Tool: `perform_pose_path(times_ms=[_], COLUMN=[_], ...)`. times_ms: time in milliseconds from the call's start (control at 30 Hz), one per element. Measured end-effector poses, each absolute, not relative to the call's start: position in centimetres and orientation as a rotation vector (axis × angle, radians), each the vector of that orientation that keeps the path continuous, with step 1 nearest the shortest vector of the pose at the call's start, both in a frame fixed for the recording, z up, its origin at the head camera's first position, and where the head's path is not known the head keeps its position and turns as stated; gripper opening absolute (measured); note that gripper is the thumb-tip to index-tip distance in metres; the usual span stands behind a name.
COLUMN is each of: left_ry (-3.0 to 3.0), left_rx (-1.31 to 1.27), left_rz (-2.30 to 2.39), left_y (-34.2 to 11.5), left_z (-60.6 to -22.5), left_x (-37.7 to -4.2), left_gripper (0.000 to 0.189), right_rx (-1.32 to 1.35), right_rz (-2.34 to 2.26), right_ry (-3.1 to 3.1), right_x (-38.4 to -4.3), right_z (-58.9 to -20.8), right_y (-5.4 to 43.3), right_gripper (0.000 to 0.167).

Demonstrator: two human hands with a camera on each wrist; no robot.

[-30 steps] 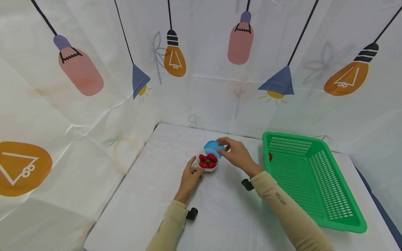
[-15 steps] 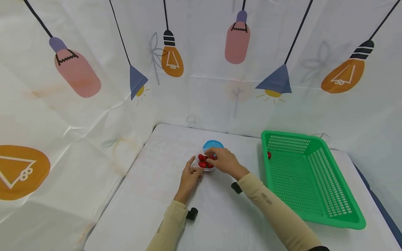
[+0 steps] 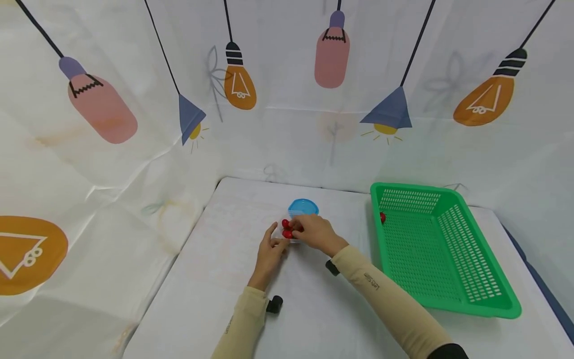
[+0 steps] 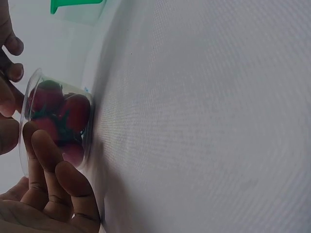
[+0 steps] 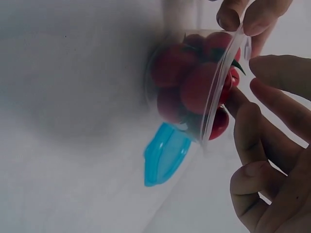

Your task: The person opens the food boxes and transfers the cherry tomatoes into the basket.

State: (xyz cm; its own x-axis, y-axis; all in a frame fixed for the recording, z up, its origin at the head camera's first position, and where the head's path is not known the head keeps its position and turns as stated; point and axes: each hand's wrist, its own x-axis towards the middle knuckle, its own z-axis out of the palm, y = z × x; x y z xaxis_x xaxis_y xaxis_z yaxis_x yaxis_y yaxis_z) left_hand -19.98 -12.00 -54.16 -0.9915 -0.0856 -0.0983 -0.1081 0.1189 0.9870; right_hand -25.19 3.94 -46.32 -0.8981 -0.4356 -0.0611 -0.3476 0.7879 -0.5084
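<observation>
My left hand (image 3: 270,253) holds the left side of a small clear plastic container (image 4: 83,145), thumb near its front and fingers curled against its wall. Red cherry tomatoes (image 5: 172,65) with green stems fill it up to the rim. My right hand (image 3: 317,233) reaches over the container from the right, fingers bent, with the fingertips right at the topmost tomatoes. Whether they pinch one I cannot tell. From the container's back edge, a blue lid (image 3: 303,206) lies folded open on the table.
A large green plastic basket (image 3: 448,294) stands to the right on the white-covered table (image 3: 215,279), one red tomato (image 3: 382,217) at its left inner wall. Behind and to the left hangs a white sheet (image 3: 278,144) printed with lamps.
My right hand has moved left and down from above the blue lid to the tomatoes, covering several of them. The left hand stays at the container. The head view has shifted slightly.
</observation>
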Motion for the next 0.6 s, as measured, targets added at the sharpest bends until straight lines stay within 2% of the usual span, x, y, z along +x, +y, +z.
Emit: perform_pose_path(times_ms=[600], left_ry=[2.326], left_rx=[-0.206], left_rz=[2.080], left_y=[-11.9], left_z=[-54.2], left_x=[-20.1], left_gripper=[0.066], right_rx=[-0.587], right_rz=[-0.645], right_ry=[2.799], right_x=[-25.0], right_z=[-46.0], right_y=[2.6], right_gripper=[0.022])
